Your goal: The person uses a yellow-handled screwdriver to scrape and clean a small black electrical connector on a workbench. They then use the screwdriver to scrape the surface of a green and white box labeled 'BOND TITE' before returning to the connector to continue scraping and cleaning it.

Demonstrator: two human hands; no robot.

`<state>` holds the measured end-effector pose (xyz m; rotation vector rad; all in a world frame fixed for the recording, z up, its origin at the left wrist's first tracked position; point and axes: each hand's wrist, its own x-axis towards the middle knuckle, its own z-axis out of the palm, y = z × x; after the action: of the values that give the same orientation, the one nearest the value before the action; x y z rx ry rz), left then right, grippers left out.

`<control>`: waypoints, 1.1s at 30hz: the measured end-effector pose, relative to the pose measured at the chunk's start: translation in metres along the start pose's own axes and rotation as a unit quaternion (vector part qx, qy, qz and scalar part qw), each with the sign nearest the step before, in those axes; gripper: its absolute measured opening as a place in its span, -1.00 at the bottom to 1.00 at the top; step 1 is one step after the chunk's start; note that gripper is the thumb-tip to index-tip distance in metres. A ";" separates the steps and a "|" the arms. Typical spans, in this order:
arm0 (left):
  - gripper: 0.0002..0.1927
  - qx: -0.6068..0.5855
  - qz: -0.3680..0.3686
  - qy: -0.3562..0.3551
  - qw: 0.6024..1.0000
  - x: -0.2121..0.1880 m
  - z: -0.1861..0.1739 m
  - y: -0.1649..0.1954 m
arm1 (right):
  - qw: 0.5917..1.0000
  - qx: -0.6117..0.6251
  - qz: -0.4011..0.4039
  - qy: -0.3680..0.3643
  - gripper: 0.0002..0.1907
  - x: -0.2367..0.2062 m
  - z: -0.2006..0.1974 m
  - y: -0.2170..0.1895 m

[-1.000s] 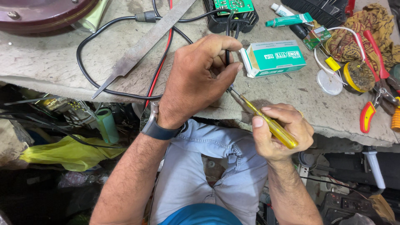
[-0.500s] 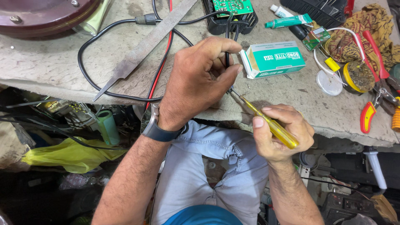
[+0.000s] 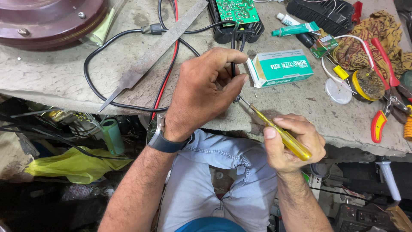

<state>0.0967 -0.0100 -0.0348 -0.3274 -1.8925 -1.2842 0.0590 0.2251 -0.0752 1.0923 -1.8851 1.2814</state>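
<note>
My left hand (image 3: pixel 201 92) is closed around a small part at the bench's front edge, pinching a thin black wire (image 3: pixel 233 64) that runs up to an open black box with a green circuit board (image 3: pixel 236 15). The part itself is hidden inside my fingers. My right hand (image 3: pixel 292 144) grips a yellow-handled screwdriver (image 3: pixel 281 134). Its metal tip points up-left and meets the hidden part just under my left thumb.
On the worn grey bench (image 3: pixel 56 77) lie a long metal file (image 3: pixel 154 51), looped black and red cables (image 3: pixel 169 73), a green-and-white carton (image 3: pixel 281 68), a green tube (image 3: pixel 296 29) and red-handled pliers (image 3: pixel 384 111). A dark red round casing (image 3: pixel 47 19) sits at the far left.
Both hands hold almost the same pose. The view has shifted slightly; the screwdriver tip stays at the part.
</note>
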 end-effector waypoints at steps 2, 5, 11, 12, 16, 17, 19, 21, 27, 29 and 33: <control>-0.67 0.006 0.009 0.004 1.000 0.000 0.000 -0.001 | 1.000 0.017 0.001 -0.009 -0.73 0.000 0.000 0.001; -0.67 -0.002 0.009 0.003 1.000 0.000 0.000 -0.001 | 1.000 0.022 0.007 -0.011 -0.73 0.000 0.000 0.001; -0.67 -0.012 0.011 0.002 1.000 0.000 0.000 -0.002 | 1.000 0.017 0.006 -0.012 -0.74 0.000 0.000 0.001; -0.67 -0.005 0.010 0.002 1.000 -0.001 0.000 -0.001 | 1.000 0.023 0.008 -0.016 -0.74 0.000 0.000 0.001; -0.67 0.006 0.017 0.004 1.000 0.001 0.000 -0.002 | 1.000 0.014 0.006 -0.002 -0.73 -0.001 0.000 0.002; -0.67 0.005 0.018 0.004 1.000 0.001 0.000 -0.002 | 1.000 0.013 0.004 -0.009 -0.73 -0.001 0.000 0.002; -0.67 0.005 0.017 0.003 1.000 0.000 0.000 -0.002 | 1.000 0.015 0.007 -0.008 -0.73 -0.002 0.000 0.002; -0.67 0.004 0.018 0.002 1.000 0.000 0.001 -0.002 | 1.000 0.018 0.013 0.000 -0.73 -0.002 -0.001 0.002; -0.66 0.005 0.020 0.002 1.000 0.000 0.001 -0.003 | 1.000 0.018 0.018 -0.006 -0.72 -0.002 -0.002 0.002; -0.66 0.007 0.018 0.001 1.000 0.000 0.000 -0.003 | 1.000 0.017 0.013 -0.010 -0.71 -0.002 -0.002 0.002; -0.66 0.001 0.016 -0.001 1.000 0.000 0.000 -0.003 | 1.000 0.016 0.015 -0.014 -0.71 -0.002 -0.002 0.002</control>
<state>0.0950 -0.0112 -0.0366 -0.3567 -1.8832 -1.2619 0.0581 0.2279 -0.0769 1.1074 -1.9133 1.3232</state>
